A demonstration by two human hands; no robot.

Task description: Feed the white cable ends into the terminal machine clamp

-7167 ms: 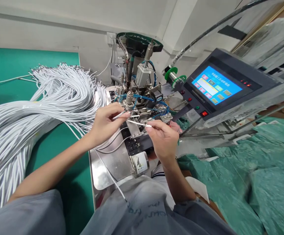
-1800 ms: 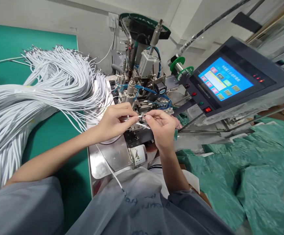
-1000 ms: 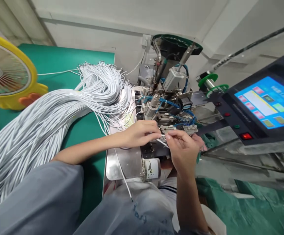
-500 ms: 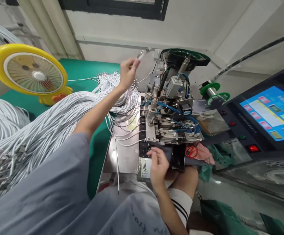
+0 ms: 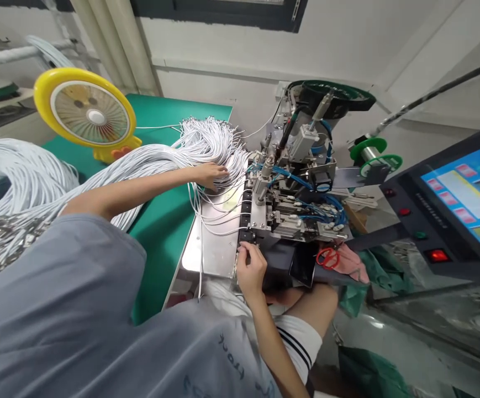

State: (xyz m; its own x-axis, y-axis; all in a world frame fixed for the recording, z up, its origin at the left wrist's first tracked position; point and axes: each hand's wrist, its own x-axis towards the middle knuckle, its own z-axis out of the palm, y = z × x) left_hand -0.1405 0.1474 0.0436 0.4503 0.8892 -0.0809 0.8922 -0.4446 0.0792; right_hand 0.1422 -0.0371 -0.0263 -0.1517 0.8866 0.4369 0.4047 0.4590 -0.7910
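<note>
My left hand (image 5: pixel 211 174) reaches over the near edge of a large bundle of white cables (image 5: pixel 152 160), its thumb and fingers apart among the strands. My right hand (image 5: pixel 252 271) is closed in a pinch at the near end of the black strip of cable slots (image 5: pixel 246 213); anything between its fingertips is hidden. Several single white cables run in curves across the metal plate (image 5: pixel 212 254) into that strip, at the left side of the machine (image 5: pixel 281 199). One loose cable (image 5: pixel 201 265) hangs over the plate's front edge.
A yellow fan (image 5: pixel 94 116) stands on the green table mat (image 5: pixel 163 265). Coiled white cables (image 5: pixel 20 177) lie far left. To the right are a dark phone (image 5: pixel 303 264), red-handled scissors (image 5: pixel 327 258), a green spool (image 5: pixel 368 155) and a control screen (image 5: pixel 467 193).
My left hand has come down from the air, where it held a white cable end, onto the cable bundle. My right hand has shifted slightly left, against the slot strip. The view has shifted.
</note>
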